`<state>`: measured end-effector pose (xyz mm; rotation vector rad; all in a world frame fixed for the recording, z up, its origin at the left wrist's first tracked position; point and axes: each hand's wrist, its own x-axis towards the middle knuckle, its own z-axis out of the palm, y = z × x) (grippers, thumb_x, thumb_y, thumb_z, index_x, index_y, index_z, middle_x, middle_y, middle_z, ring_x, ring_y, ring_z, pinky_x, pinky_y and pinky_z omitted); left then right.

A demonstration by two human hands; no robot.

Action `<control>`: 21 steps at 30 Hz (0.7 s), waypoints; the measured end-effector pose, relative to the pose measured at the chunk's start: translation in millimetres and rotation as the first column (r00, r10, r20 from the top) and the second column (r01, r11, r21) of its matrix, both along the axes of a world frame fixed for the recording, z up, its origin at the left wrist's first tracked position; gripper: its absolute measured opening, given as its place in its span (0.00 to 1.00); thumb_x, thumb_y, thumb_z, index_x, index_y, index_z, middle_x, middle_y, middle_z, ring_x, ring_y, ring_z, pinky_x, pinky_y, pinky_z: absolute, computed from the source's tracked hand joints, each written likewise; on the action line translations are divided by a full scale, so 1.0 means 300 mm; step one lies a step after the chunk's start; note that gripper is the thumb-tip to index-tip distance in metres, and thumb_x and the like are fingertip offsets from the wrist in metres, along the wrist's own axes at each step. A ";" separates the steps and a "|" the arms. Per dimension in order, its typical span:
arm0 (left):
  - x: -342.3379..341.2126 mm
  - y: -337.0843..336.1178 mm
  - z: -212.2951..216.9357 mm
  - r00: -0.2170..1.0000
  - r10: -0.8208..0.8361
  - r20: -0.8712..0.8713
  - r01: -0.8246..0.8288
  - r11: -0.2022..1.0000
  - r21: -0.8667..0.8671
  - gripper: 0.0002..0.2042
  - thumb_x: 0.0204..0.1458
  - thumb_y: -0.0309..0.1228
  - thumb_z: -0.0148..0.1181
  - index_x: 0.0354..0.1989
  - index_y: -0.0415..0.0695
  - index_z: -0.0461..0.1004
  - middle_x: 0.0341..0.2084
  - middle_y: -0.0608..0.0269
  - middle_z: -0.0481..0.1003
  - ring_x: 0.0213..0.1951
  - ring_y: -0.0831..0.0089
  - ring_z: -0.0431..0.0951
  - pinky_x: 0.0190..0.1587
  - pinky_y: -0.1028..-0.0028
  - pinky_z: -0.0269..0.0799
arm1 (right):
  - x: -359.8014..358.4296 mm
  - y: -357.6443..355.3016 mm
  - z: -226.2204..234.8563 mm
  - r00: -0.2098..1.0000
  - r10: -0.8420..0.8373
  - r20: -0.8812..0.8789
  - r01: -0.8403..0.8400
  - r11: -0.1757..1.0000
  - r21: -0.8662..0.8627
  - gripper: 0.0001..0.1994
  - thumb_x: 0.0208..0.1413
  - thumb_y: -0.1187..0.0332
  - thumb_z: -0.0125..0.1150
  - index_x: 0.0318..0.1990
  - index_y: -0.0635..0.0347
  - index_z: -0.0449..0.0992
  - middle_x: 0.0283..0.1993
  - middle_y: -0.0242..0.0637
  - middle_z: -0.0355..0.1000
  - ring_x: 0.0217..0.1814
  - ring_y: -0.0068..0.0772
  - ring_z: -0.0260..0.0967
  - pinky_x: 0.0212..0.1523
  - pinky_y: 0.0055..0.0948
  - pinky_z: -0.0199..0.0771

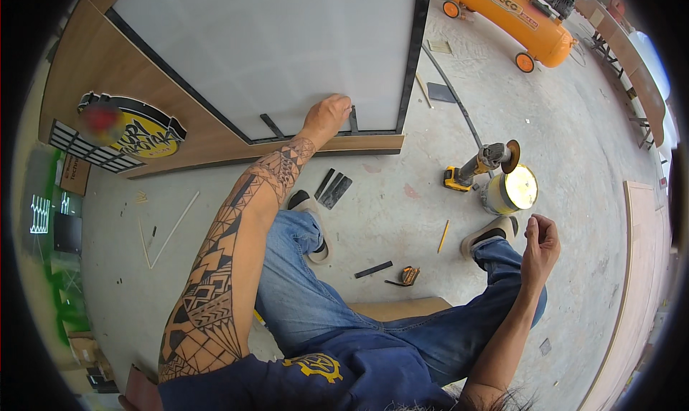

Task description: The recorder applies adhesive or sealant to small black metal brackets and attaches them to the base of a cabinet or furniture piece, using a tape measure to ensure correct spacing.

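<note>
My left hand is closed, its fingertips at the upper end of a short black strip on a white panel. Whether the fingers grip that strip is hidden. A second short black strip slants up from the panel's lower black edging, left of this hand. My right hand is raised beside my right knee, thumb against curled fingers; anything inside them cannot be made out. Between my feet and the panel lie several dark strips on the floor.
A cordless angle grinder rests against a paint can on the right. Nearby lie a pencil, a tape measure and a black strip. An orange air compressor stands at the far right; a round sign is on the wooden frame.
</note>
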<state>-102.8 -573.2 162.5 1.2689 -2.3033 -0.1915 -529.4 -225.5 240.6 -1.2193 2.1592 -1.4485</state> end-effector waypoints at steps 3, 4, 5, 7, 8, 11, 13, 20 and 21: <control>-0.004 0.000 -0.006 1.000 0.013 0.003 -0.013 1.000 0.007 0.05 0.61 0.30 0.64 0.38 0.42 0.76 0.37 0.54 0.80 0.41 0.49 0.81 0.43 0.55 0.78 | 0.002 -0.001 0.001 1.000 0.006 0.000 -0.006 1.000 -0.004 0.12 0.72 0.64 0.63 0.47 0.66 0.81 0.36 0.28 0.76 0.37 0.18 0.68 0.41 0.21 0.71; -0.005 -0.001 -0.009 1.000 0.015 -0.008 -0.015 1.000 0.000 0.06 0.61 0.31 0.64 0.38 0.42 0.76 0.37 0.54 0.80 0.41 0.49 0.81 0.43 0.55 0.78 | 0.006 -0.002 0.003 1.000 0.010 0.005 -0.010 1.000 -0.010 0.12 0.72 0.64 0.63 0.47 0.66 0.81 0.36 0.28 0.76 0.37 0.18 0.68 0.41 0.21 0.70; -0.005 -0.002 -0.011 1.000 0.017 -0.019 -0.017 1.000 -0.007 0.06 0.61 0.31 0.64 0.38 0.42 0.76 0.36 0.54 0.79 0.41 0.49 0.81 0.43 0.55 0.78 | 0.008 -0.003 0.005 1.000 0.010 0.006 -0.009 1.000 -0.010 0.12 0.72 0.64 0.63 0.47 0.66 0.81 0.36 0.28 0.76 0.37 0.18 0.68 0.41 0.21 0.70; -0.007 -0.004 -0.013 1.000 0.020 -0.015 -0.020 1.000 -0.006 0.06 0.61 0.31 0.64 0.37 0.42 0.75 0.37 0.54 0.79 0.41 0.49 0.81 0.43 0.55 0.78 | 0.012 -0.004 0.009 1.000 0.002 0.005 -0.002 1.000 0.006 0.12 0.72 0.64 0.63 0.47 0.66 0.81 0.36 0.28 0.76 0.37 0.18 0.68 0.41 0.22 0.70; -0.009 -0.005 -0.013 1.000 0.023 -0.011 -0.023 1.000 -0.004 0.06 0.61 0.31 0.64 0.37 0.42 0.75 0.37 0.53 0.79 0.41 0.49 0.81 0.43 0.55 0.78 | 0.012 -0.004 0.008 1.000 0.001 0.005 -0.001 1.000 0.006 0.12 0.72 0.64 0.63 0.47 0.66 0.81 0.36 0.28 0.76 0.37 0.18 0.68 0.41 0.22 0.70; -0.015 -0.002 -0.011 0.999 0.048 -0.008 -0.048 0.999 0.007 0.06 0.61 0.31 0.63 0.37 0.42 0.75 0.37 0.54 0.80 0.41 0.49 0.81 0.42 0.54 0.78 | 0.016 -0.007 0.010 1.000 0.002 0.017 -0.002 1.000 -0.001 0.12 0.71 0.64 0.64 0.47 0.66 0.81 0.36 0.29 0.76 0.37 0.18 0.68 0.40 0.22 0.70; -0.022 0.002 -0.009 0.998 0.058 -0.008 -0.058 0.998 0.007 0.06 0.61 0.31 0.63 0.37 0.42 0.75 0.37 0.53 0.80 0.41 0.48 0.81 0.42 0.54 0.78 | 0.023 -0.007 0.022 1.000 0.003 -0.005 -0.003 1.000 0.020 0.12 0.71 0.64 0.64 0.46 0.67 0.82 0.34 0.29 0.76 0.37 0.19 0.69 0.40 0.22 0.70; -0.042 0.010 -0.008 0.993 0.115 0.012 -0.115 0.993 -0.002 0.09 0.60 0.33 0.65 0.39 0.42 0.73 0.37 0.52 0.79 0.41 0.47 0.81 0.43 0.53 0.79 | 0.029 -0.008 0.027 1.000 -0.002 -0.003 0.002 1.000 -0.018 0.12 0.71 0.64 0.64 0.45 0.67 0.82 0.32 0.30 0.76 0.35 0.19 0.68 0.38 0.23 0.69; -0.048 0.013 -0.004 0.994 0.113 0.015 -0.113 0.994 -0.004 0.09 0.60 0.33 0.65 0.39 0.42 0.73 0.37 0.52 0.79 0.41 0.47 0.81 0.43 0.53 0.79 | 0.026 -0.005 0.024 1.000 -0.004 -0.001 0.004 1.000 -0.010 0.12 0.71 0.64 0.64 0.45 0.67 0.82 0.32 0.30 0.75 0.35 0.19 0.68 0.38 0.23 0.69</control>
